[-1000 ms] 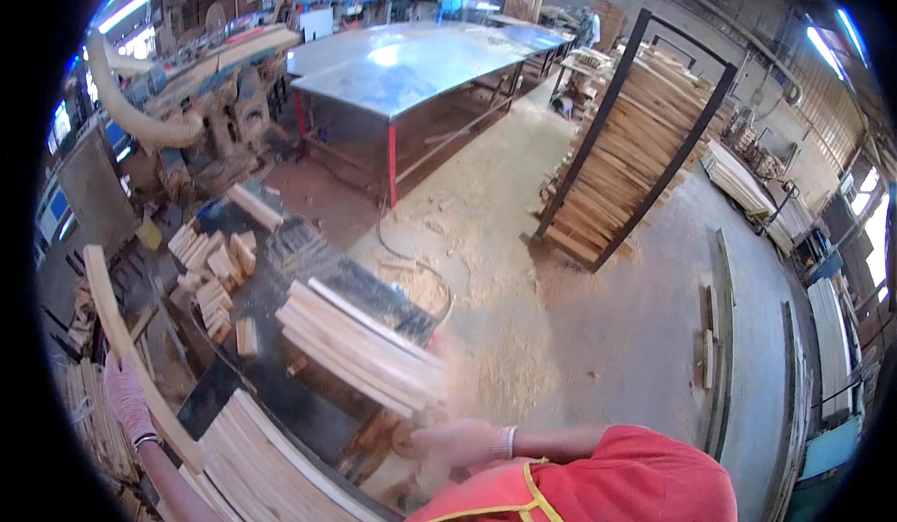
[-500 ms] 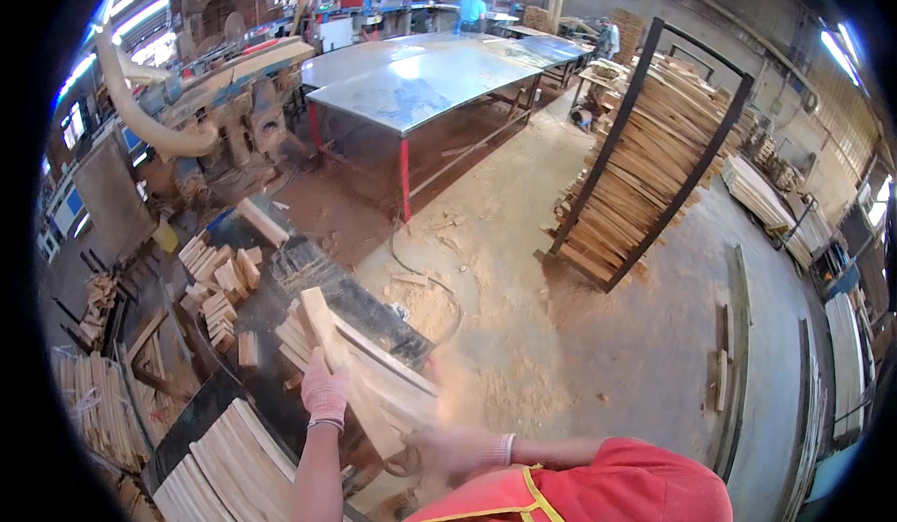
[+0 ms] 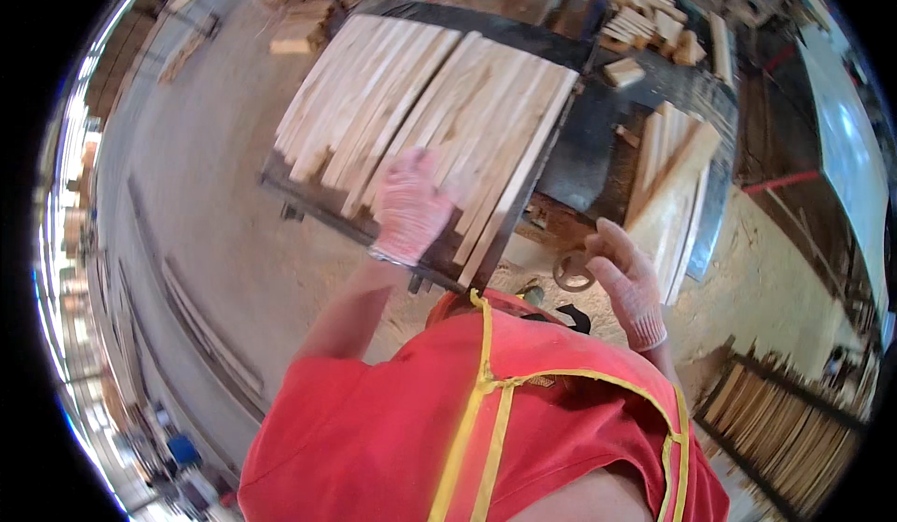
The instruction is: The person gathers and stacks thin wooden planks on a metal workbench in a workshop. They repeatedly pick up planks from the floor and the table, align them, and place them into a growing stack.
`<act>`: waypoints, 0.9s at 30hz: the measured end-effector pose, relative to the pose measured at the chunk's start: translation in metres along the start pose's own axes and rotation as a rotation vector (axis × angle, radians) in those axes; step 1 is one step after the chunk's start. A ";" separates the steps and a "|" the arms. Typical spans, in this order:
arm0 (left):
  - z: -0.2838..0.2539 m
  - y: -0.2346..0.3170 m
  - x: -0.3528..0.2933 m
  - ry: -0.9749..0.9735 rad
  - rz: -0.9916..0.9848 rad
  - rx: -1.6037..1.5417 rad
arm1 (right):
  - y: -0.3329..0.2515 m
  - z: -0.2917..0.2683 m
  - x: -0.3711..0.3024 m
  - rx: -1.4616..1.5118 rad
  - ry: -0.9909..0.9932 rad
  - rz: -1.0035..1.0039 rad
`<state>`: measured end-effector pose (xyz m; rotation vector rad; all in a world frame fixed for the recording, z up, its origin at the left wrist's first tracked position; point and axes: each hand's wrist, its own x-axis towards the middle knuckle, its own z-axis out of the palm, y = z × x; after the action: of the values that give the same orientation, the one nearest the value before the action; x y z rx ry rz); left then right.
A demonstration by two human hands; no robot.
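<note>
Head view: pale, knotty wooden slats point(image 3: 439, 101) fanned side by side on dark bench point(image 3: 579, 148), ragged ends overhanging near edge, gloved left hand point(image 3: 411, 206) spread flat on them, gloved right hand point(image 3: 628, 279) open, fingers loosely curled, just beside narrower slat stack point(image 3: 677, 190).

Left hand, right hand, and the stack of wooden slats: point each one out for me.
left hand point(image 3: 408, 206), head view, back of the glove.
right hand point(image 3: 628, 279), head view, back of the glove.
stack of wooden slats point(image 3: 420, 92), head view, top face of a middle slat.
</note>
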<state>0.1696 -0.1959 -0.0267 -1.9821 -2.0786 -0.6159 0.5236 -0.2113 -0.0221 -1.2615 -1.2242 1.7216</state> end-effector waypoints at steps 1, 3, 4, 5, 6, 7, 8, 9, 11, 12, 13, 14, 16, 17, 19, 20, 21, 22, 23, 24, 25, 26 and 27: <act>-0.006 -0.020 -0.011 -0.011 -0.120 0.056 | -0.004 0.008 0.015 0.003 -0.033 0.037; -0.012 -0.053 -0.033 -0.033 -0.340 0.050 | -0.003 0.025 0.043 0.005 -0.056 0.007; -0.014 -0.068 -0.046 -0.047 -0.438 0.000 | -0.001 0.035 0.059 -0.019 -0.052 -0.002; -0.014 -0.079 -0.058 -0.060 -0.529 -0.053 | -0.001 0.045 0.073 -0.041 -0.044 -0.012; -0.017 -0.083 -0.067 -0.207 -0.648 -0.149 | -0.005 0.054 0.084 -0.087 -0.028 -0.004; -0.013 -0.080 -0.073 -0.157 -0.609 -0.153 | -0.005 0.060 0.098 -0.085 -0.005 -0.020; -0.006 -0.072 -0.079 -0.109 -0.567 -0.158 | 0.000 0.064 0.112 -0.081 0.022 -0.037; 0.000 -0.064 -0.080 -0.057 -0.518 -0.161 | 0.005 0.065 0.128 -0.074 0.052 -0.058; 0.008 -0.051 -0.074 -0.092 -0.576 -0.238 | 0.009 0.063 0.152 -0.213 0.055 -0.080; 0.004 -0.042 -0.069 -0.108 -0.607 -0.243 | 0.005 0.065 0.159 -0.247 0.043 -0.072; 0.002 -0.037 -0.066 -0.125 -0.633 -0.251 | 0.002 0.066 0.165 -0.282 0.038 -0.066; 0.000 -0.042 -0.067 -0.218 -0.645 -0.386 | 0.000 0.066 0.170 -0.315 0.035 -0.059; -0.012 -0.039 -0.068 -0.561 -0.680 -0.656 | 0.004 0.066 0.173 -0.233 0.210 -0.088; -0.011 -0.039 -0.068 -0.666 -0.551 -0.654 | 0.009 0.064 0.175 -0.192 0.297 -0.101; -0.017 -0.024 -0.023 -0.543 -0.355 -0.437 | 0.034 0.037 0.197 -0.180 0.283 -0.154; -0.006 -0.025 0.002 -0.515 -0.434 -0.514 | 0.032 0.031 0.204 -0.288 0.274 -0.133; 0.006 -0.028 0.028 -0.488 -0.508 -0.591 | 0.030 0.027 0.211 -0.394 0.267 -0.109; 0.030 -0.038 0.043 -0.510 -0.523 -0.576 | 0.015 0.035 0.214 -0.487 0.219 -0.069; 0.052 -0.048 0.053 -0.529 -0.547 -0.558 | -0.012 0.047 0.214 -0.581 0.160 -0.029; 0.061 -0.042 0.069 -0.587 -0.535 -0.467 | -0.028 0.051 0.215 -0.675 0.117 0.013; 0.068 -0.030 0.088 -0.639 -0.515 -0.372 | -0.026 0.048 0.221 -0.768 0.154 0.009; 0.073 -0.020 0.099 -0.688 -0.496 -0.275 | -0.020 0.045 0.228 -0.861 0.188 0.005; 0.079 -0.018 0.103 -0.659 -0.469 -0.281 | -0.012 0.043 0.234 -0.951 0.222 0.004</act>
<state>0.1542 -0.0691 -0.0561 -2.0361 -3.0563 -0.3619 0.4098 -0.0114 -0.0825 -1.8977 -1.9811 0.9258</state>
